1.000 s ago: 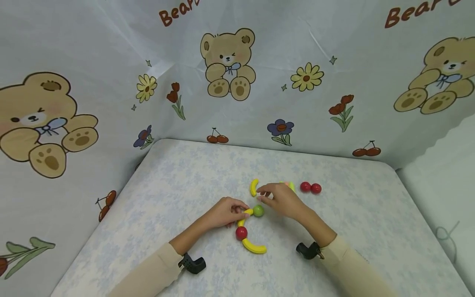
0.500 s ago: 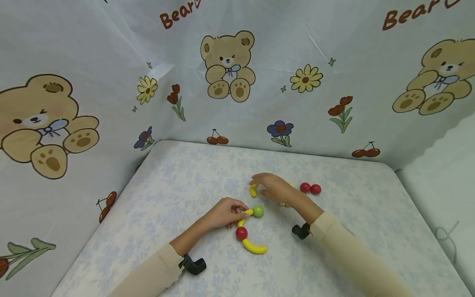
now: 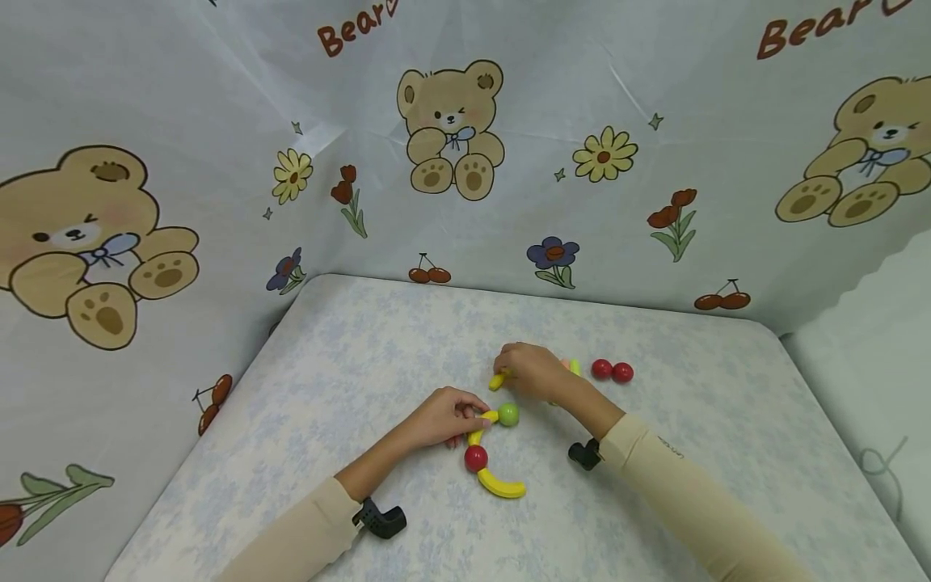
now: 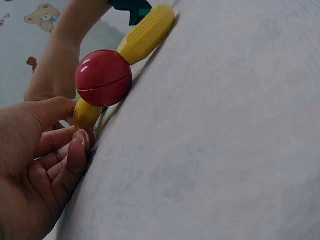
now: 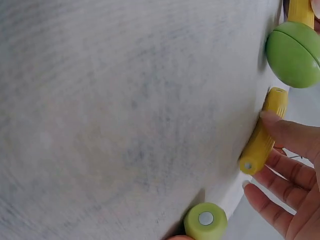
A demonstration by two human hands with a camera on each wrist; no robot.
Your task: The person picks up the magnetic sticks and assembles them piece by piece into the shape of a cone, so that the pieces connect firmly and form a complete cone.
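Observation:
On the table a chain of toy pieces curves: a yellow curved rod (image 3: 502, 487), a red ball (image 3: 476, 459), a second yellow rod (image 4: 86, 115), and a green ball (image 3: 508, 415). My left hand (image 3: 445, 416) pinches that second rod between thumb and fingers, partly hiding it. Farther back, my right hand (image 3: 529, 372) holds a loose yellow curved rod (image 5: 260, 142) by thumb and fingers. In the right wrist view, this rod lies close to the tabletop, apart from the green ball, and a small silver disc shows on its end.
Two red balls (image 3: 612, 371) sit side by side to the right of my right hand. A light green rod (image 3: 575, 367) and a pinkish piece (image 3: 565, 364) are partly hidden behind that hand. A bear-printed curtain (image 3: 451, 226) borders the table's back edge.
My right hand has moved slightly left and its fingers have closed on the loose yellow rod, which now lies at a different slant. My left hand and the chain have stayed in place.

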